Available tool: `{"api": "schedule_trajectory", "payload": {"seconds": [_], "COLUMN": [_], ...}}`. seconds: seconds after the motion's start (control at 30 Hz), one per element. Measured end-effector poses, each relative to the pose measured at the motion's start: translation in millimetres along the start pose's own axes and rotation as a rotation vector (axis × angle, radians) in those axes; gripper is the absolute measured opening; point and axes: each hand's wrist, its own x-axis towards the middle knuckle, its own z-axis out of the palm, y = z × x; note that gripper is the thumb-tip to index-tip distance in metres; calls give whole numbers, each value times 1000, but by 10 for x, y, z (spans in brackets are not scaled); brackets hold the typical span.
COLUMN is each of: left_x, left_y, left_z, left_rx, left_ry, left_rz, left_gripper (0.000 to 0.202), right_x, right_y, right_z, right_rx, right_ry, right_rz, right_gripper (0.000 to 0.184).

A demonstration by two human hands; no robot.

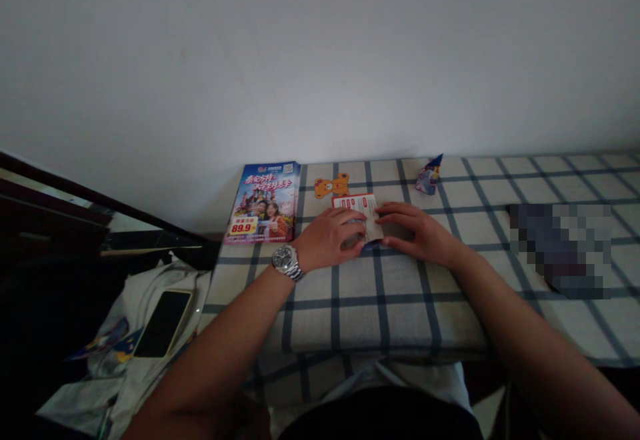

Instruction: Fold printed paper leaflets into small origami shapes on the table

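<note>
A folded paper leaflet [364, 212], white with red print, lies on the checked tablecloth [400, 293]. My left hand [327, 239], with a metal watch on the wrist, presses down on its left part with fingers curled over it. My right hand [417, 233] lies flat on its right part, fingers stretched toward the left. Both hands touch the leaflet and nearly meet above it.
A colourful flyer [263, 201] lies at the table's back left, an orange bear cut-out [331, 186] beside it, a small folded paper shape [429, 175] further right. A phone [163, 323] rests on cloth left of the table. A blurred dark patch [563, 250] is on the right.
</note>
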Motion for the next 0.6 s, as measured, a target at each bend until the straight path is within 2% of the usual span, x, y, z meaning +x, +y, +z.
{"api": "schedule_trajectory", "payload": {"seconds": [0.13, 0.33, 0.6], "left_x": [-3, -6, -22], "left_y": [-24, -29, -26], "left_z": [9, 19, -13], "left_rx": [-23, -31, -31], "left_ry": [12, 15, 1], "left_rz": [9, 5, 14], "left_gripper": [17, 18, 36], "right_x": [-17, -10, 5], "right_y": [28, 74, 17], "right_z": [-4, 41, 25], "right_rx": [-6, -31, 47], "right_ry": [-37, -23, 39], "right_rz": [-34, -84, -8], "right_gripper": [43, 13, 10]}}
